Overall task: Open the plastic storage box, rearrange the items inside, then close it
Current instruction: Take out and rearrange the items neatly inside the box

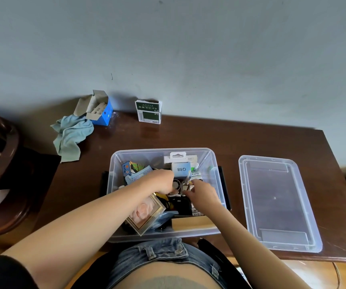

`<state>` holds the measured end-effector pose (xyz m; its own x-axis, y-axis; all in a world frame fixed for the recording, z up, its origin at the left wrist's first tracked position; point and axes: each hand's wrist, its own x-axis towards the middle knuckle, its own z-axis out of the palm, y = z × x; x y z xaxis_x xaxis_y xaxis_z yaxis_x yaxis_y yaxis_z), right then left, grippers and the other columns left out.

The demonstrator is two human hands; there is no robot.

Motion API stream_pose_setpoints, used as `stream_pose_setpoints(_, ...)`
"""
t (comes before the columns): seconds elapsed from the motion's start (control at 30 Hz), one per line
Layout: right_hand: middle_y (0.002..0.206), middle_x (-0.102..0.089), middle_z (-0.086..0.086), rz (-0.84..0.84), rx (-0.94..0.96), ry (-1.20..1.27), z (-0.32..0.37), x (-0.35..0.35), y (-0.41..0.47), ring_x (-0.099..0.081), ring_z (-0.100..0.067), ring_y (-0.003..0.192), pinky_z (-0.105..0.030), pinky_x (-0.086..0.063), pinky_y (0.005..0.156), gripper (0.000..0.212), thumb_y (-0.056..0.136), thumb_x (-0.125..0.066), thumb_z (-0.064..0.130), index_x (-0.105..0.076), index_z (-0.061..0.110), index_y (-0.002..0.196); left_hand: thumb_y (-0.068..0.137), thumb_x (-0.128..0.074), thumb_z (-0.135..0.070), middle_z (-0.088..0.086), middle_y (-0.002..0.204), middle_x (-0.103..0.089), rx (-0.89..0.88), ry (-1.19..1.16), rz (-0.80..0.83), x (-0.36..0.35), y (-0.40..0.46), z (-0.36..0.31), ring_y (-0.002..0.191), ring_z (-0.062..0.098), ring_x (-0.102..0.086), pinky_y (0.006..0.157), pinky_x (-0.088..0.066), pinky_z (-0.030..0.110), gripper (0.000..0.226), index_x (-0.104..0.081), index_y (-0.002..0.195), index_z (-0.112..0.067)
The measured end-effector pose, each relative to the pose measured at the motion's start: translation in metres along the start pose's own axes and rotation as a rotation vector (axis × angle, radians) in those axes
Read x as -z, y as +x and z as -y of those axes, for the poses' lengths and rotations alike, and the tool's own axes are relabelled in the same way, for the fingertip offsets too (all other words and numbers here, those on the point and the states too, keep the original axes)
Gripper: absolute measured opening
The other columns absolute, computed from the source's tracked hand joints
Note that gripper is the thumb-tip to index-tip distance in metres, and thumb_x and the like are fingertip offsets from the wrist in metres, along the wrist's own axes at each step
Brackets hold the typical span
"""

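Lid (276, 201) beside open box (213, 163)

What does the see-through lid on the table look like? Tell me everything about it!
The lid is clear, slightly frosted plastic, a rectangle with rounded corners and a raised rim all round. It is off the storage box and lies flat on the brown wooden table, to the box's right, not touching it. Small catch slots show along its short ends, and faint rectangular panels are moulded into its surface. The dark wood shows through it. Neither hand touches it, and nothing lies on it.
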<state>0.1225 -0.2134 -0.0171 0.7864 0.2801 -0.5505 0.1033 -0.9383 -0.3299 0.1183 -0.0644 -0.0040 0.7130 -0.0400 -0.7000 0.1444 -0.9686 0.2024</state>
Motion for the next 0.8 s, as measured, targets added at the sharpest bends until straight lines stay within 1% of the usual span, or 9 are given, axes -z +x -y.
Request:
stream_pose_setpoints(0.07, 0.103, -0.066, -0.01, 0.023, 0.005, -0.001, -0.006, 0.004, -0.003, -0.06, -0.028, 0.096, -0.034, -0.048, 0.077, 0.028, 0.096, -0.052, 0.028, -0.053, 0.007, 0.115, 0.093, -0.056, -0.038, 0.001, 0.06, -0.041, -0.003, 0.088, 0.006, 0.006, -0.009, 0.003, 0.051, 0.016, -0.038, 0.049, -0.03, 0.027, 0.041, -0.044, 0.065, -0.011)
stream_pose_setpoints(0.13, 0.102, -0.066, -0.011, 0.024, 0.018, -0.034, -0.012, 0.008, -0.006, -0.06, -0.027, 0.097, -0.035, -0.051, 0.081, 0.027, 0.096, -0.048, 0.017, -0.053, 0.006, 0.121, 0.091, -0.053, -0.05, 0.001, 0.068, -0.049, -0.009, 0.162, 0.023, 0.012, -0.02, 0.01, 0.058, 0.017, -0.045, 0.051, -0.033, 0.027, 0.044, -0.055, 0.078, -0.008)
stream_pose_setpoints(0.2, 0.107, -0.066, -0.01, 0.021, 0.033, -0.055, -0.018, 0.013, -0.01, -0.061, -0.026, 0.098, -0.034, -0.051, 0.081, 0.029, 0.095, -0.043, 0.009, -0.057, 0.007, 0.12, 0.091, -0.047, -0.059, 0.003, 0.082, -0.056, -0.029, 0.156, 0.065, 0.017, -0.029, 0.02, 0.068, 0.02, -0.051, 0.055, -0.035, 0.027, 0.055, -0.061, 0.1, -0.006)
stream_pose_setpoints(0.27, 0.109, -0.068, -0.009, 0.051, 0.074, -0.056, -0.022, 0.017, -0.013, -0.063, -0.024, 0.096, -0.032, -0.052, 0.082, 0.029, 0.094, -0.042, 0.007, -0.063, 0.007, 0.114, 0.089, -0.044, -0.065, 0.003, 0.096, -0.059, -0.05, 0.068, 0.111, 0.019, -0.036, 0.031, 0.079, 0.018, -0.053, 0.058, -0.037, 0.024, 0.059, -0.059, 0.112, -0.013)
stream_pose_setpoints(0.3, 0.11, -0.068, -0.008, 0.081, 0.096, -0.059, -0.022, 0.018, -0.014, -0.063, -0.023, 0.096, -0.033, -0.052, 0.084, 0.03, 0.093, -0.043, 0.007, -0.065, 0.008, 0.113, 0.086, -0.046, -0.067, 0.002, 0.108, -0.061, -0.063, 0.008, 0.126, 0.019, -0.039, 0.037, 0.086, 0.016, -0.054, 0.062, -0.04, 0.023, 0.063, -0.057, 0.122, -0.016)
stream_pose_setpoints(0.4, 0.116, -0.066, -0.005, 0.165, 0.115, -0.063, -0.021, 0.019, -0.017, -0.062, -0.022, 0.102, -0.033, -0.05, 0.091, 0.033, 0.093, -0.042, 0.006, -0.065, 0.013, 0.117, 0.078, -0.058, -0.069, -0.004, 0.136, -0.049, -0.099, -0.124, 0.102, 0.015, -0.048, 0.053, 0.112, 0.016, -0.053, 0.089, -0.047, 0.027, 0.076, -0.046, 0.138, -0.023)
stream_pose_setpoints(0.47, 0.117, -0.066, -0.006, 0.198, 0.12, -0.067, -0.021, 0.019, -0.016, -0.062, -0.022, 0.103, -0.035, -0.051, 0.092, 0.034, 0.093, -0.042, 0.004, -0.065, 0.012, 0.117, 0.074, -0.062, -0.068, -0.006, 0.139, -0.046, -0.102, -0.159, 0.1, 0.011, -0.052, 0.061, 0.117, 0.015, -0.051, 0.094, -0.046, 0.028, 0.08, -0.043, 0.14, -0.026)
stream_pose_setpoints(0.67, 0.11, -0.069, -0.002, 0.195, 0.134, -0.021, -0.019, 0.02, -0.018, -0.064, -0.019, 0.097, -0.03, -0.052, 0.085, 0.033, 0.096, -0.039, 0.008, -0.068, 0.014, 0.111, 0.072, -0.063, -0.07, -0.008, 0.131, -0.051, -0.118, -0.116, 0.204, 0.015, -0.05, 0.067, 0.111, 0.013, -0.053, 0.095, -0.047, 0.03, 0.083, -0.04, 0.139, -0.027)
stream_pose_setpoints(0.8, 0.1, -0.069, 0.002, 0.145, 0.133, 0.08, -0.023, 0.022, -0.021, -0.064, -0.015, 0.086, -0.02, -0.05, 0.065, 0.031, 0.097, -0.039, 0.009, -0.068, 0.017, 0.103, 0.071, -0.063, -0.072, -0.008, 0.13, -0.049, -0.099, -0.106, 0.194, 0.015, -0.046, 0.064, 0.107, 0.013, -0.051, 0.086, -0.045, 0.026, 0.085, -0.039, 0.138, -0.026)
